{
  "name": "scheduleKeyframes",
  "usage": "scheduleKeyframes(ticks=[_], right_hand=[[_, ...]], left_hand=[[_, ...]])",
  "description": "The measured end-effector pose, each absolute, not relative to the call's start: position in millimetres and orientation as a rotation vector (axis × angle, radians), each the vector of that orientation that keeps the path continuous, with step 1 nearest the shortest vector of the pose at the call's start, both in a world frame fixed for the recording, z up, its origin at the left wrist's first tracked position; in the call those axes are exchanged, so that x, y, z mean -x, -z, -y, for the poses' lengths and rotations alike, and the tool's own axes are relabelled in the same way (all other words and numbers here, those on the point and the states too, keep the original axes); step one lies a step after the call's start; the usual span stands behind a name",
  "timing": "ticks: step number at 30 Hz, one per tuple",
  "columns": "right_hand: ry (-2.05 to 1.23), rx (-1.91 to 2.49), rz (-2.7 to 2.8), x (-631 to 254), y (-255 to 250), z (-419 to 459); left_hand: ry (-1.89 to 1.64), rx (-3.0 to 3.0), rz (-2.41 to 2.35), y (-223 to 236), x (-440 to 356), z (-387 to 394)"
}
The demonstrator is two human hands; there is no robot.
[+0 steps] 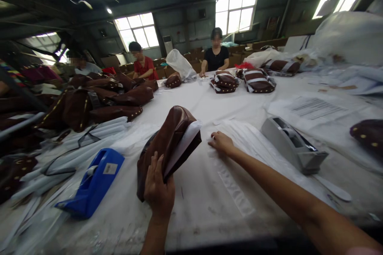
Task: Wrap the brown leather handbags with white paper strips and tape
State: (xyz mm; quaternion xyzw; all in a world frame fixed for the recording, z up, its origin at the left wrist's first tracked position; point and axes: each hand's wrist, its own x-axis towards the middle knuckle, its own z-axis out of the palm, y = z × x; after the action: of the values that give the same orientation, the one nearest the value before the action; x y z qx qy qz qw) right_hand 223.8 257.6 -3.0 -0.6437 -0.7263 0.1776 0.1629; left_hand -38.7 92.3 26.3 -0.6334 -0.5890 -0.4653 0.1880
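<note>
A brown leather handbag (170,135) stands tilted on the table in front of me, with a white sheet (185,143) along its right side. My left hand (158,185) is closed on its near end, fingers on the leather and thumb toward the sheet. To the right, my right hand (221,142) reaches over a stack of thin clear-white plastic sheets (245,139). Its fingers are bent and pinch at the stack's left edge; their tips are partly hidden.
A blue tape dispenser (97,183) lies at left, a grey one (291,143) at right. Brown bags (98,99) are heaped at far left. Wrapped bags (259,80) sit across the table (191,99). Several people (216,53) work behind it. A printed paper (320,107) lies at right.
</note>
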Motion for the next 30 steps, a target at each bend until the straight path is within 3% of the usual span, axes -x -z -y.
scheduleKeyframes(ticks=[4,8,13,18,24,30], right_hand=[[-0.578,1.772,2.135,-210.6,-8.5,-303.5],[-0.452,1.666,2.041,-206.8,-19.5,-309.5],[-0.327,1.355,2.272,-230.4,7.3,-224.1],[-0.408,1.213,2.492,-227.7,30.0,-156.3],[-0.339,1.081,2.365,-195.9,7.9,-160.8],[-0.388,0.816,2.311,-238.0,-24.7,-80.0]], left_hand=[[1.295,1.798,1.658,-25.4,38.9,-92.1],[1.258,1.813,1.66,-25.8,38.9,-91.6],[1.187,1.893,1.656,-22.1,37.7,-91.6],[1.048,1.995,1.618,-17.7,29.6,-94.1],[0.976,2.056,1.475,-27.5,13.2,-97.1],[0.935,2.115,1.373,-14.9,-9.1,-72.2]])
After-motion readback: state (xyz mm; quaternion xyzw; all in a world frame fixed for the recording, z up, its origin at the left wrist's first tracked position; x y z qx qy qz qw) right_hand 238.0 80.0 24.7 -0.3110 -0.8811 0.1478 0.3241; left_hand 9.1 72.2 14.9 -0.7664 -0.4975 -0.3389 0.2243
